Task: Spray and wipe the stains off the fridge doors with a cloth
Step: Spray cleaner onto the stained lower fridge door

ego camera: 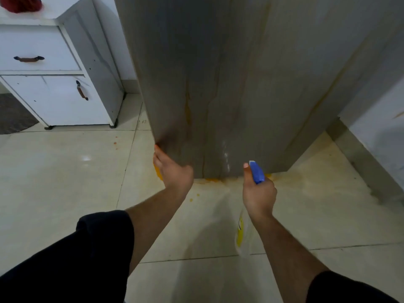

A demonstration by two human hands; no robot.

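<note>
My right hand [259,193] is clenched around a spray bottle [257,172], its blue trigger head aimed at the lower part of the fridge door [218,84]; the bottle's body, with a yellow label, hangs blurred below my wrist. My left hand [172,171] grips the bottom left corner of that same door, thumb along its edge, and something yellow [157,171] shows just under the palm; I cannot tell whether it is the cloth.

From the head camera, the fridge door fills the upper middle of my view, grey and dull, with yellow-brown streaks [188,106] running down it toward the bottom edge. A wet, shiny patch [226,156] sits low on the door, just above the bottle's nozzle. Below the door's bottom edge, orange-yellow spill [211,180] lies on the pale tiled floor [65,182], with a few drops beside it and faint reddish specks further left of the fridge.

Left of the fridge stands a white cabinet [54,84] with a drawer and a door, both with dark handles. On its top lies a red cloth [20,4]. A dark mat [13,114] lies on the floor at the cabinet's left. Right of the fridge is a white wall [382,132].
</note>
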